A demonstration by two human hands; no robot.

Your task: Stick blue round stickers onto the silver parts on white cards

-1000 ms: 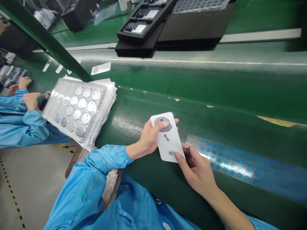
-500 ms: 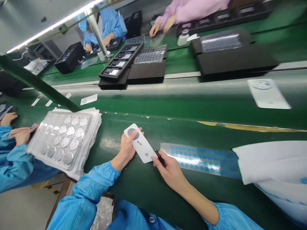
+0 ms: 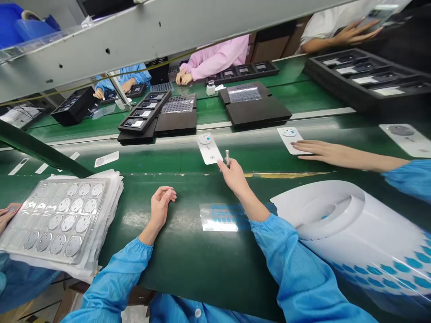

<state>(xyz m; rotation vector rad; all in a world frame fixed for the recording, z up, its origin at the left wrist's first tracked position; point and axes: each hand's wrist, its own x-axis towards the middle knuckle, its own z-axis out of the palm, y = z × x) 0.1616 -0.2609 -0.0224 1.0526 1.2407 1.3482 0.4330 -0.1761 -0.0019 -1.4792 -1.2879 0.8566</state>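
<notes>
My right hand [image 3: 232,172] reaches forward over the green belt and holds a small dark tool [image 3: 227,157] upright between its fingers. Its fingertips touch the near edge of a white phone back cover [image 3: 208,149] lying on the belt. My left hand [image 3: 160,204] rests on the near green bench, fingers loosely curled, holding nothing. Between my arms lies a clear strip of blue round stickers [image 3: 220,217]. A clear blister tray of round metal parts [image 3: 57,219] sits on a stack of white sheets at my left.
A co-worker's hand [image 3: 319,151] at right lies on another white cover [image 3: 290,137]. A big roll of blue stickers [image 3: 353,237] stands at right. Black trays [image 3: 175,114] line the far bench, where other people work. A grey beam [image 3: 168,27] crosses overhead.
The white cover left both my hands and now lies farther out on the belt. My right hand stretched forward with the tool; my left hand let go. The view tilted up.
</notes>
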